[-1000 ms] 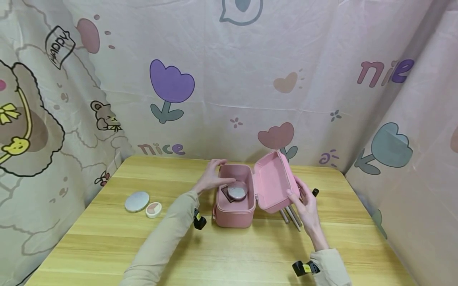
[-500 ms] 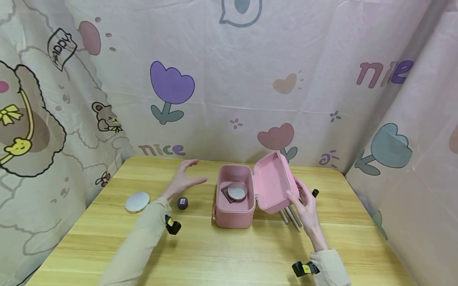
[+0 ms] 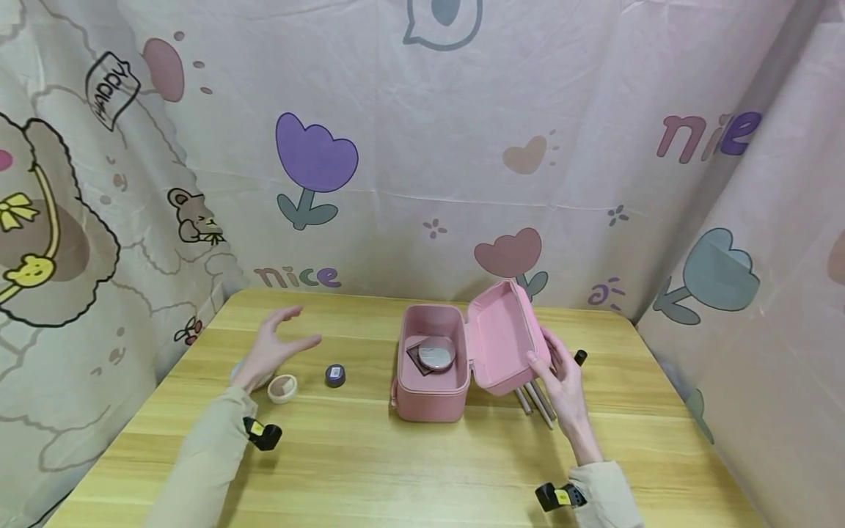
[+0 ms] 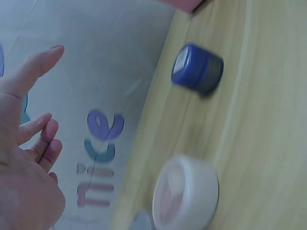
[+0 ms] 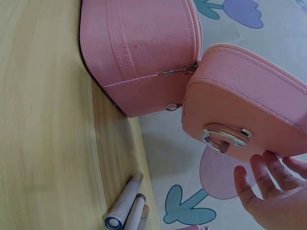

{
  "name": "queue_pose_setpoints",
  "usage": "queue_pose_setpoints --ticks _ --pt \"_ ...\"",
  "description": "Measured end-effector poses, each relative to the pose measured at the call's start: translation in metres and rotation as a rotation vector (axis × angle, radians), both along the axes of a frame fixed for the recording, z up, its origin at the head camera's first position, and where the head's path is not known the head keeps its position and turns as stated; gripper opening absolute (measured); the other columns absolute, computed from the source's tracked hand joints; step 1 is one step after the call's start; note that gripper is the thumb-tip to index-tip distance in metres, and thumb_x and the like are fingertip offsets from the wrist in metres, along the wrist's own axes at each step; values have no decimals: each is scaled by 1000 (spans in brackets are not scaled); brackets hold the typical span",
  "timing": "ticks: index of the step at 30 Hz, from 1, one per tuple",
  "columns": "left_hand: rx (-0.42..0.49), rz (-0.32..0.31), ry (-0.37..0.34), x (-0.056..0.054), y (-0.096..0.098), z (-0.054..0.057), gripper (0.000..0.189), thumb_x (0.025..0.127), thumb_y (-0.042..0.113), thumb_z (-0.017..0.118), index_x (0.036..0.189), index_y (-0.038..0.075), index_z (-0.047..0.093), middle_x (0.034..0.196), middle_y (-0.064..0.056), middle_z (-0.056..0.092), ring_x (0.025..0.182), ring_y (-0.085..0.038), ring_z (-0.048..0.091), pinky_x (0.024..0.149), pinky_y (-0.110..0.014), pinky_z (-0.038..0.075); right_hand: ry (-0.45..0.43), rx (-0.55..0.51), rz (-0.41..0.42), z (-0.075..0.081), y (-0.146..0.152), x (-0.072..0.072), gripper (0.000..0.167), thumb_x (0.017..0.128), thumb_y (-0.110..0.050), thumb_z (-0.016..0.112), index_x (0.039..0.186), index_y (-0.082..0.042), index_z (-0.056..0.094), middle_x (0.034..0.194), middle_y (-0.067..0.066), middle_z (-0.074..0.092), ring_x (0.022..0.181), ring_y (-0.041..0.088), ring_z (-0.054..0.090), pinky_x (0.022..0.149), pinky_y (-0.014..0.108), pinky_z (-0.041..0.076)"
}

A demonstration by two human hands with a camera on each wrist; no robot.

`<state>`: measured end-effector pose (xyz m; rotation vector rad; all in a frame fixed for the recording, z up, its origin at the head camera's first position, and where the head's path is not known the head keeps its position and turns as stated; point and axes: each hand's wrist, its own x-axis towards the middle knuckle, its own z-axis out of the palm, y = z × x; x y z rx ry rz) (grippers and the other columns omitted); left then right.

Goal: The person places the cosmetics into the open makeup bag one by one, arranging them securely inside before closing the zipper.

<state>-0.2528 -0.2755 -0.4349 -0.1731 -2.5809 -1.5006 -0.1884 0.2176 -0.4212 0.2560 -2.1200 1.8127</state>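
My left hand [image 3: 273,353] is held above the left side of the table, thumb and fingers apart, holding nothing. Below it lie a small white round pot [image 3: 282,389] with pinkish segments and a dark blue-purple jar [image 3: 335,375]. The left wrist view shows the same jar [image 4: 197,68] lying apart from the hand. With my right hand [image 3: 561,378] I grip the raised lid [image 3: 503,334] of a pink cosmetic case [image 3: 432,403], thumb at its rim, fingers behind. Inside the case, a round silvery compact [image 3: 436,354] overlaps a dark square item [image 3: 416,359].
Several slim tubes [image 3: 541,403] lie on the table under the lid; a black-ended item [image 3: 580,357] shows past the right hand. A pale round disc is mostly covered by the left hand. A patterned curtain [image 3: 422,147] borders the table's back and sides.
My left hand has withdrawn from the case toward the left, passing over the jar and the white pot. The right hand still holds the lid in the same place.
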Motion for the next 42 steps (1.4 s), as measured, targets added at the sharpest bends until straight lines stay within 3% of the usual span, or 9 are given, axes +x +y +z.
queue_pose_setpoints --ticks 12,21,29,36,42 --pt "-75 107 -51 24 -50 -14 90 89 35 75 156 -3 27 155 -34 30 142 -51 26 112 -74 24 25 -15 3 -1 0 1 56 99 -4 56 152 2 38 152 27 44 121 -9 54 97 5 47" --pt "-111 121 -107 38 -80 -27 94 91 36 72 156 -8 20 156 -40 22 142 -60 23 112 -77 24 11 -44 -4 -2 -2 2 55 99 -4 56 151 2 39 150 23 46 118 -9 56 92 7 51" --pt "-178 133 -192 42 -90 -34 102 91 41 72 156 -10 13 157 -42 16 140 -62 21 110 -78 23 17 -74 -3 -4 -3 1 56 98 -3 56 152 3 38 152 25 44 119 -9 56 94 7 51" --pt "-250 144 -198 40 -90 -40 102 89 42 74 154 -12 17 153 -43 22 136 -60 25 109 -76 27 15 -79 -25 -7 -3 0 56 98 -4 56 151 2 39 150 25 45 120 -7 56 95 8 51" --pt "-258 143 -194 41 -90 -44 101 88 40 76 153 -14 20 151 -43 26 138 -60 23 111 -75 24 24 -77 -11 -8 -3 0 55 99 -5 55 151 1 39 145 12 49 121 -4 56 94 9 52"
